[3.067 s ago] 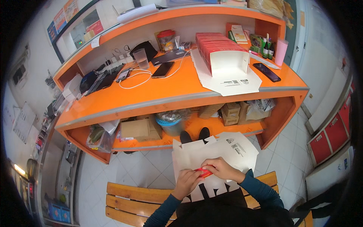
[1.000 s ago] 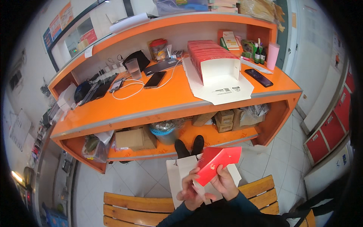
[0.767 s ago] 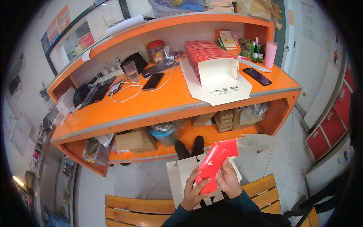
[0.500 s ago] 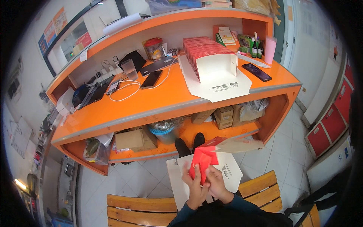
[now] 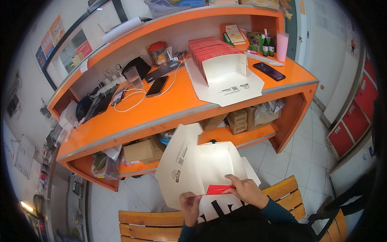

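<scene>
Paperboard carton (image 5: 213,162) — open just beyond your left hand (image 5: 190,205), which pinches its edge; right hand (image 5: 246,191) pinches its red flap (image 5: 217,189).

Counter (image 5: 133,115): carton stack (image 5: 215,50) right of centre, right-hand phone (image 5: 269,71) to its right, tumbler (image 5: 282,46) behind that phone with bottles (image 5: 268,47) just left of it; left of the stack, left-hand phone (image 5: 157,86), then cup (image 5: 133,77) farther left, jar (image 5: 158,54) behind both. Lower shelf (image 5: 223,135), left to right: bin (image 5: 105,166), large box (image 5: 140,151), bucket (image 5: 164,141) mostly hidden, small boxes (image 5: 238,122). Between counter and person (image 5: 254,226): open carton (image 5: 219,165), left hand (image 5: 190,205) at its near-left corner, right hand (image 5: 248,190) on the near edge farther right, bench (image 5: 150,220) showing either side of the person.
</scene>
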Available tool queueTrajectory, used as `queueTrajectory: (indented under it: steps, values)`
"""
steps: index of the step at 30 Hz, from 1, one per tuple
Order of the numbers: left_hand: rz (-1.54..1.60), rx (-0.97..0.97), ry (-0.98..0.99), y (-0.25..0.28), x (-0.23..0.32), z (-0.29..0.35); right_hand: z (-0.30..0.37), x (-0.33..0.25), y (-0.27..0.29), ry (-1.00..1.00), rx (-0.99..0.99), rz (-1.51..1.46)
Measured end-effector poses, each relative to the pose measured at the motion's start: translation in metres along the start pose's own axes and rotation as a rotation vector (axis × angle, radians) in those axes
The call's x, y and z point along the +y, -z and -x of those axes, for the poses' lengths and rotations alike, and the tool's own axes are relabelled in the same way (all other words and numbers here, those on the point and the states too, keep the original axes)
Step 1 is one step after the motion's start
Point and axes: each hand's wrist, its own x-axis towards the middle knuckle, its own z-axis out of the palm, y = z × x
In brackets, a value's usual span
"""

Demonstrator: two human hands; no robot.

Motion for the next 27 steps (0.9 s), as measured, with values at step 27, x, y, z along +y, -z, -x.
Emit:
queueTrajectory:
  steps: [27]
  values:
    - [-0.356,-0.760,-0.686,-0.180,0.101,-0.346,-0.222,0.147,0.233,-0.421,0.384,-0.647]
